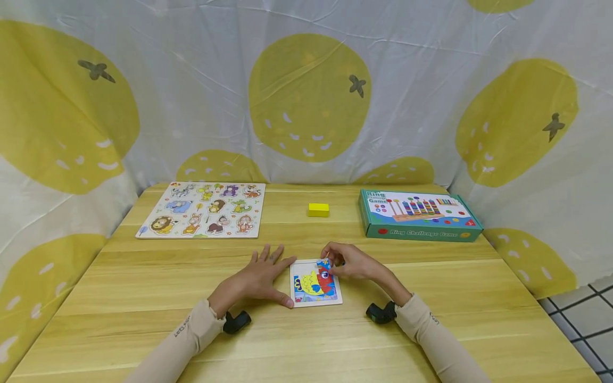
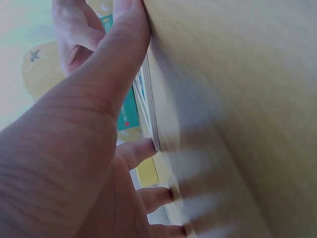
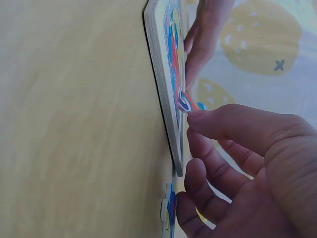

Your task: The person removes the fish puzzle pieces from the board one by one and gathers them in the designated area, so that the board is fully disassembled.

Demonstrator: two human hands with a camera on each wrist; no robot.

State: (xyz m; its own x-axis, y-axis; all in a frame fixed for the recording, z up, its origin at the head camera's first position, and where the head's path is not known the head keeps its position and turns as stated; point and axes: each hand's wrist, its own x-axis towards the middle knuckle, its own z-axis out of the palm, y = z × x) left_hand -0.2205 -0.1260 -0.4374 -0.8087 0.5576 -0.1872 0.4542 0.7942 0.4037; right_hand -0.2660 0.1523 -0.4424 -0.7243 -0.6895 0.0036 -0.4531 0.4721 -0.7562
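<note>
A small square jigsaw board (image 1: 318,304) with a red, yellow and blue fish picture lies flat on the table, a pale unfilled strip along its top. My left hand (image 1: 259,275) rests at its left side, fingers spread, with thumb and index fingertip touching the frame. Over the upper right part of the picture, my right hand (image 1: 353,261) pinches a puzzle piece (image 3: 185,102) between thumb and fingers. That piece shows a printed eye and is tilted up from the board; the fingers hide part of it.
Behind on the left lies an animal puzzle board (image 1: 201,210). A yellow block (image 1: 318,210) stands at the back middle, and a green Ring Challenge Game box (image 1: 421,215) at the back right. A fruit-patterned curtain (image 1: 306,96) surrounds the table's back and sides.
</note>
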